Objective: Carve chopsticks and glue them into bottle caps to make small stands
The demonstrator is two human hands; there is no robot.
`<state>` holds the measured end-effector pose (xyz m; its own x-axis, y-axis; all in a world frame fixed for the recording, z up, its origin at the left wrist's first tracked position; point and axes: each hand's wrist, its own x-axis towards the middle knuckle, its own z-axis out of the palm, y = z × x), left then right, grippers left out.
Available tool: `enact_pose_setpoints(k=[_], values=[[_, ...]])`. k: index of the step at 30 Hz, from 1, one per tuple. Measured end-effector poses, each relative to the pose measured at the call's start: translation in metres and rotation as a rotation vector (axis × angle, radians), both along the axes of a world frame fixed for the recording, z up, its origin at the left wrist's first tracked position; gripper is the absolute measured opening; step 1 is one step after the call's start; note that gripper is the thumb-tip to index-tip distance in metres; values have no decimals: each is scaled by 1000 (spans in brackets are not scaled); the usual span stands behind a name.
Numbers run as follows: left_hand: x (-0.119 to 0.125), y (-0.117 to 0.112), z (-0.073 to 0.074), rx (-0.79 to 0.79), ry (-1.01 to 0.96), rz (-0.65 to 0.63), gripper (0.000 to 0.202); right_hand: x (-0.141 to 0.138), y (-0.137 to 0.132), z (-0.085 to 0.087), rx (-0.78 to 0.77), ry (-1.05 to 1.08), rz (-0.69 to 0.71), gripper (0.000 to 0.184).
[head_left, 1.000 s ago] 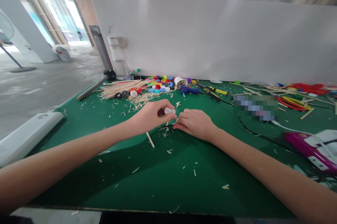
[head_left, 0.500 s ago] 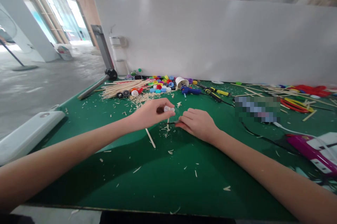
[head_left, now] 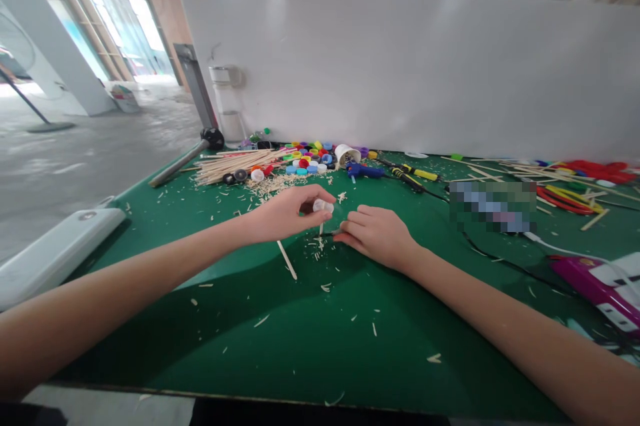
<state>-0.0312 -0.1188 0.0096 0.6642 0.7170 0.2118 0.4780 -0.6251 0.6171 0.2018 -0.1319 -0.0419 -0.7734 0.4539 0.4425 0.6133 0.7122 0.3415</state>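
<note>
My left hand (head_left: 287, 214) pinches a clear whitish bottle cap (head_left: 323, 207) between thumb and fingers. Just below the cap a short pale wooden stick (head_left: 321, 229) stands roughly upright; whether it is fixed to the cap cannot be made out. My right hand (head_left: 375, 237) is closed around a thin dark, blade-like tool (head_left: 329, 234), most of it hidden in the fist. The tool's tip comes close to the stick. Wood shavings (head_left: 318, 247) lie beneath, and a loose wooden stick (head_left: 287, 260) rests on the green table near my left wrist.
Along the back lie a bundle of wooden sticks (head_left: 225, 165), coloured bottle caps (head_left: 305, 163), a tipped white cup (head_left: 346, 155) and a blue glue gun (head_left: 364, 171). Yellow-black tools (head_left: 407, 179) sit nearby. A magenta power strip (head_left: 587, 286) with cables lies right, a white box-like object (head_left: 60, 253) left.
The cap has turned a little in my left fingers and shows more of its face. My right hand stays nearly where it was. The whole view has shifted slightly.
</note>
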Motion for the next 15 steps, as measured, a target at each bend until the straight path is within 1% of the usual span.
enact_pose_setpoints(k=[3, 7, 11, 15], values=[[-1, -1, 2, -4, 8, -23, 35, -1, 1, 0, -57, -26, 12, 46], [-1, -3, 4, -41, 31, -58, 37, -2, 0, 0, 0, -11, -26, 46], [-1, -2, 5, -37, 34, -53, 37, -2, -1, 0, -50, -35, -12, 45], [-2, 0, 3, -38, 38, -51, 36, -3, -1, 0, -4, -9, -35, 46]])
